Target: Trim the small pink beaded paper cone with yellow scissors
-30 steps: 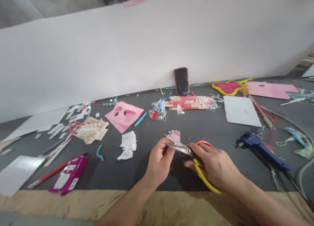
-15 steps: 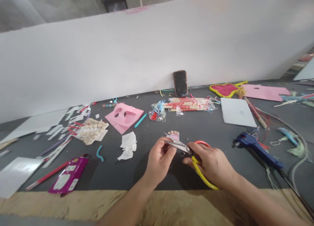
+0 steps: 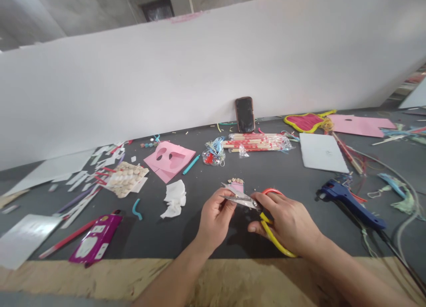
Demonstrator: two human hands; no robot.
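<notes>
My right hand (image 3: 288, 222) is wrapped round the scissors (image 3: 266, 218), which have one red and one yellow handle loop; their metal blades point left toward my other hand. My left hand (image 3: 216, 218) is curled in a pinch right at the blade tips, holding something too small to make out. Just beyond the blades lies a small pink piece (image 3: 237, 185) topped with tiny beige bits. Both hands hover over the dark table (image 3: 282, 169) near its front edge.
A blue glue gun (image 3: 349, 202) with its cable lies to the right. White crumpled tissue (image 3: 175, 198), pink cut card (image 3: 169, 158), a purple packet (image 3: 95, 242), a stick bundle (image 3: 256, 141), a white sheet (image 3: 321, 152) and a phone (image 3: 244, 113) against the white wall surround the hands.
Both hands stay together at the same spot; the scissors' blades have tilted slightly. The view has shifted a little.
</notes>
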